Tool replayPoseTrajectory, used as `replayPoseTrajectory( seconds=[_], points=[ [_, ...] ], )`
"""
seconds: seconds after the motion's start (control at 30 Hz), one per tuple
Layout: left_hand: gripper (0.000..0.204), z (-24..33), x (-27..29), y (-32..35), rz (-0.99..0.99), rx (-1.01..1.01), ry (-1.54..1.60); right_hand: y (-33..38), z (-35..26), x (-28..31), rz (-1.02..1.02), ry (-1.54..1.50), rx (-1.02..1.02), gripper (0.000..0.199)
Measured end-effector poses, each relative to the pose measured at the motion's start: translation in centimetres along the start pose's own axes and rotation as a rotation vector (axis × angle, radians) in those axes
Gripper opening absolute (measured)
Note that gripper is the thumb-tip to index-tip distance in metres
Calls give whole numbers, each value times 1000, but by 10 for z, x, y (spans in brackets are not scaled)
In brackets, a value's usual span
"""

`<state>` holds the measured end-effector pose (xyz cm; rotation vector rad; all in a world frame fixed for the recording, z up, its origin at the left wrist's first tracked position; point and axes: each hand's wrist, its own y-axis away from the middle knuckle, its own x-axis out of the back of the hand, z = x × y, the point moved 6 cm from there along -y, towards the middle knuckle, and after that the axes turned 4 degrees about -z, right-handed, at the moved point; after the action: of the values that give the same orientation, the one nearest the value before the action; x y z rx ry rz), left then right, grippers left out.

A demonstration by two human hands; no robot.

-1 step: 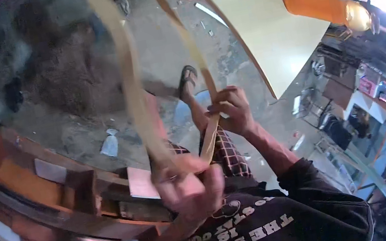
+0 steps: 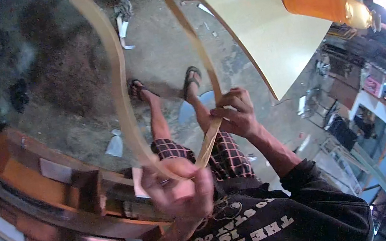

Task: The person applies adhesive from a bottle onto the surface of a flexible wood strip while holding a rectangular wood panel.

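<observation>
A long, flat, tan flexible strip (image 2: 117,72) runs down from the top edge, passes through both my hands and goes back up on the right. Close to my lap, my left hand (image 2: 181,184) is closed on the strip, its fingers pinching the bend; the hand is somewhat blurred. Farther out and to the right, my right hand (image 2: 236,113) grips the other length between thumb and fingers. Between the hands the strip slants, looking creased or doubled.
At upper right stands a pale panel (image 2: 260,31) with an orange bottle (image 2: 315,6) lying on it. Wooden shelving (image 2: 49,182) curves along the lower left. A clear plastic bag (image 2: 114,143) lies on the concrete floor. Frames and clutter fill the right side.
My left hand has shifted a little left, and the strip's left length has swung left with it, uncovering my left leg and sandal. My right hand has barely moved.
</observation>
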<state>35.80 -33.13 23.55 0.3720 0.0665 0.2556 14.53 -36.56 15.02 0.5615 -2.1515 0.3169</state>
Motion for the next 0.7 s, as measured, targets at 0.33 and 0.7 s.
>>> replayPoseTrajectory(
  seconds=[0.33,0.7],
  points=[
    [75,-1,-15,-16,162,-18,61,44,8,57,271,25,120,34],
    [70,4,-51,-20,128,22,142,54,38,75,266,8,150,49]
  ],
)
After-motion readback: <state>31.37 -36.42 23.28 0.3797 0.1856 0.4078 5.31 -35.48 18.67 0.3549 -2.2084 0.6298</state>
